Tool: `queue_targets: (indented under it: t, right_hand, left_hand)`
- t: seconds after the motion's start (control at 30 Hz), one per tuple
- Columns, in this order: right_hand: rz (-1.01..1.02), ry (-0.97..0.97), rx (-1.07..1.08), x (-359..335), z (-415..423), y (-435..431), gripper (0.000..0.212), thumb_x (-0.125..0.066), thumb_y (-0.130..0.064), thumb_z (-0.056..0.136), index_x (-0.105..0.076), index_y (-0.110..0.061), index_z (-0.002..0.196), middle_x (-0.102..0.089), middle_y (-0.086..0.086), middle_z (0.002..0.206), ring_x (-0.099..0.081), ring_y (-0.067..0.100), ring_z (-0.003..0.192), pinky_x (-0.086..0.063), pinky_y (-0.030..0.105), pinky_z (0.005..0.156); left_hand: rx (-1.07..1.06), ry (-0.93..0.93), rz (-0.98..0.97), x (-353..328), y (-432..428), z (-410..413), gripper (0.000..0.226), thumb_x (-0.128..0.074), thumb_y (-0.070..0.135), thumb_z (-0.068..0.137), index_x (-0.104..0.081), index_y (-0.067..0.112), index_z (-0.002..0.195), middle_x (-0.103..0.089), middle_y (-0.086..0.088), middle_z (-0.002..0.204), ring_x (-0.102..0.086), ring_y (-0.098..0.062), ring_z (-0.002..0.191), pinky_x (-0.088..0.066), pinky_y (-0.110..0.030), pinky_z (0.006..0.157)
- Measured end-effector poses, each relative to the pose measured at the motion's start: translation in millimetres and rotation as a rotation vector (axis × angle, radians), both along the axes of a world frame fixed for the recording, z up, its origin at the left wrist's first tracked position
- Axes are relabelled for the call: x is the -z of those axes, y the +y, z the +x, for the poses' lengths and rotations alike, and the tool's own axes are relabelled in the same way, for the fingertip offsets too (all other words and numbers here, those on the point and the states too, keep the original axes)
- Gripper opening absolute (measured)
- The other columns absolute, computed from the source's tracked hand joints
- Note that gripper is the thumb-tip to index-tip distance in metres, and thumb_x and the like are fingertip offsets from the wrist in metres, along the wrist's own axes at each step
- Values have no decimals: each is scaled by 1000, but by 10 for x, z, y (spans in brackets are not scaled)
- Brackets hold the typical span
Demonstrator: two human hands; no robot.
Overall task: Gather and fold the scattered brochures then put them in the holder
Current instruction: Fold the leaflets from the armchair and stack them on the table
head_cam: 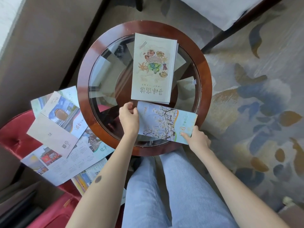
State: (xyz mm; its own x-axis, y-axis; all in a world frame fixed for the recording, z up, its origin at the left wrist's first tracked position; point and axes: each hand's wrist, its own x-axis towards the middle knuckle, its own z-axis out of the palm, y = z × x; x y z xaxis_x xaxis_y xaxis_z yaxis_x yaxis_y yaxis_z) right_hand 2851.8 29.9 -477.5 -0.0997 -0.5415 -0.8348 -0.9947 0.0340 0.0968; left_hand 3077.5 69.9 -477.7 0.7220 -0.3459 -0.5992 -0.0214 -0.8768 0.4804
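Observation:
A folded brochure with white blossoms on blue [166, 122] lies tilted at the near edge of the round table [85, 89]. My left hand [129, 118] grips its left edge. My right hand [196, 139] pinches its lower right corner, thumb on top. Beyond it on the glass lies a pale green food-illustrated booklet [153, 68], closed, with pages stacked under it. Several unfolded brochures [64, 134] lie scattered in an overlapping pile on the red seat at the left. I see no holder that I can make out.
The table has a dark wooden rim and a glass top. A red upholstered seat [11, 137] stands left of my knees. Patterned carpet [255, 104] spreads to the right, with a dark chair leg [230, 28] at the upper right.

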Motion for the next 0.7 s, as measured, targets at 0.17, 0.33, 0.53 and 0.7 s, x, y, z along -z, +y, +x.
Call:
queue_targets:
  t: [0.17, 0.33, 0.53, 0.7]
  right_hand:
    - [62, 79, -5, -22, 41, 15, 50, -39, -55, 92, -51, -11, 113, -62, 11, 115, -58, 32, 106, -41, 33, 76]
    - [70, 164, -48, -66, 62, -52, 53, -35, -54, 93, -61, -10, 108, -65, 11, 109, -63, 31, 99, -46, 31, 82]
    - [18, 134, -141, -209, 358, -73, 49, -29, -42, 97, -61, -8, 111, -62, 15, 115, -57, 32, 108, -40, 34, 83]
    - [-17, -178, -257, -292, 1290, 180, 41, -30, -31, 95, -36, -16, 58, -50, 8, 71, -49, 29, 77, -34, 31, 65]
  left_hand:
    - [39, 64, 113, -82, 129, -212, 36, -41, 5, 91, -52, -2, 125, -49, -18, 126, -50, -29, 117, -38, -36, 103]
    - [33, 96, 104, -125, 203, -206, 42, -39, 7, 92, -45, 5, 134, -44, -15, 133, -41, -26, 126, -32, -34, 107]
    - [-146, 20, -20, -207, 563, 279, 37, -38, 7, 91, -53, 10, 125, -49, -10, 124, -50, -20, 113, -32, -18, 91]
    - [-345, -7, -54, -246, 1176, 613, 32, -40, 5, 90, -57, 9, 116, -55, -12, 118, -53, -21, 108, -39, -25, 92]
